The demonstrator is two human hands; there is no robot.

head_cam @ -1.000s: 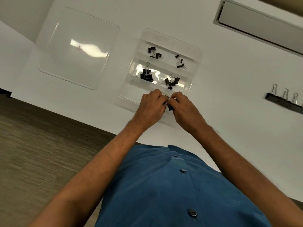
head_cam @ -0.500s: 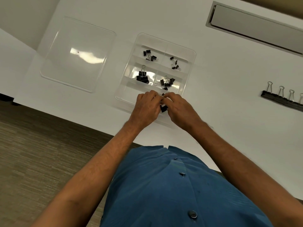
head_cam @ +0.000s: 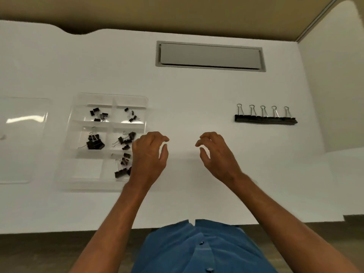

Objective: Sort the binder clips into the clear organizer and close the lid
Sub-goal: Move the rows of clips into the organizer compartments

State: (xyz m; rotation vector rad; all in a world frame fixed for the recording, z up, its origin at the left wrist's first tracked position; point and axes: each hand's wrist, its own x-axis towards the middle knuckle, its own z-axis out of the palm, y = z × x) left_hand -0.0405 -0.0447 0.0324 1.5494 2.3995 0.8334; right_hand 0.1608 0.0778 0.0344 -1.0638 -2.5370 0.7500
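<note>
Your fingers [head_cam: 161, 139] are spread and loosely curled on both hands, with nothing held in either: your left hand [head_cam: 148, 154] hovers at the right edge of the clear organizer [head_cam: 78, 113], covering part of its near-right corner, and your right hand [head_cam: 215, 152] hangs over bare table [head_cam: 187, 91] further right of the organizer. Sorting is judged well advanced but not finished. Inside the organizer, the two far compartments each hold a few small binder clips [head_cam: 98, 114]; the middle-left holds a cluster of larger ones, the middle-right a mixed handful, and the near-right several more, partly hidden by your left hand. The near-left compartment appears empty. Outstanding: a row of five large clips [head_cam: 265, 116] stands well to the right of the organizer, fastened along a dark strip, not yet sorted. The lid [head_cam: 21, 138] lies flat just left of the organizer, off it; closing remains to be done.
</note>
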